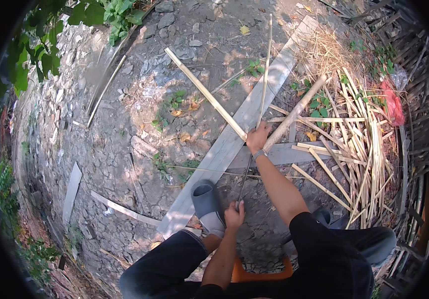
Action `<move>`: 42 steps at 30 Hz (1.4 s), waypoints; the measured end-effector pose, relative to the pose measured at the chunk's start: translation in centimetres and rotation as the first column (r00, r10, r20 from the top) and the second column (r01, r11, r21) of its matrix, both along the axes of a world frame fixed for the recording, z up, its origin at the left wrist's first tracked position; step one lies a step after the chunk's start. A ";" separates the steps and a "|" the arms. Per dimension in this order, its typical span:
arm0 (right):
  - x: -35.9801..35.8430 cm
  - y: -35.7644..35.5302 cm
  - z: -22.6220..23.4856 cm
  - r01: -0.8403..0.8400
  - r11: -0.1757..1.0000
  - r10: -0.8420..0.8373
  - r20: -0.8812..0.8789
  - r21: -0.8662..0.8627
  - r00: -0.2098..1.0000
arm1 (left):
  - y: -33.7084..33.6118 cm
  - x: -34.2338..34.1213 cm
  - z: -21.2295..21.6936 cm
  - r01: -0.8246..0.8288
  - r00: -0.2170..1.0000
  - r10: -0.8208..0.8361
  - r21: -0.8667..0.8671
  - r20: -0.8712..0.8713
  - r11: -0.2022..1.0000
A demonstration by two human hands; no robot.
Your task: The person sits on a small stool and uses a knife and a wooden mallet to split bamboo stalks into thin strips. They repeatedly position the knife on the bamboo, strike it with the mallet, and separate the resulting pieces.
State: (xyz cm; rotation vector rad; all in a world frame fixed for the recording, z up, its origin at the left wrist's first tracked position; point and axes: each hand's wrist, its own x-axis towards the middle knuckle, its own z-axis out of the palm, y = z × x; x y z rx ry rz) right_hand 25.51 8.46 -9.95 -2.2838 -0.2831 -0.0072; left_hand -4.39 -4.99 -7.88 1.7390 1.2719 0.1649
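Two hands are closed on one thin bamboo strip (pixel 260 74) — left hand (pixel 234 214) at its 6 o'clock end, right hand (pixel 257 138) mid-length, over the grey plank (pixel 214 164). Judged light, springy, sharp-edged — best gripped mid-length.

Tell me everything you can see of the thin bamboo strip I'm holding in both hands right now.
The thin bamboo strip is a long, narrow, pale yellow-green sliver, slightly bowed. It runs from the left hand near the knee, up through the right hand, to a free tip far out over the bare ground. It crosses the grey plank, and both hands are closed on it. Its lower stretch looks darker and thinner.
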 end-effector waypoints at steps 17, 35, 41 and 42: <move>0.0 -2.3 9.3 -0.585 0.797 0.579 -0.084 -0.151 0.811 | 0.9 0.7 4.6 0.011 0.996 -0.003 0.088 -0.086 0.996; 11.5 -65.0 38.0 -0.115 0.556 0.152 -0.035 -0.823 0.988 | -1.8 0.7 5.6 -0.380 0.923 0.383 0.187 0.022 0.906; 2.9 -75.8 27.8 0.246 0.716 -0.249 0.091 -0.653 0.964 | -5.4 3.4 14.6 -0.417 0.674 0.652 -0.549 0.348 0.724; 0.5 -74.8 25.2 0.211 0.838 -0.223 0.036 -0.504 0.974 | -5.7 3.4 16.5 -0.368 0.586 0.691 -0.620 0.423 0.693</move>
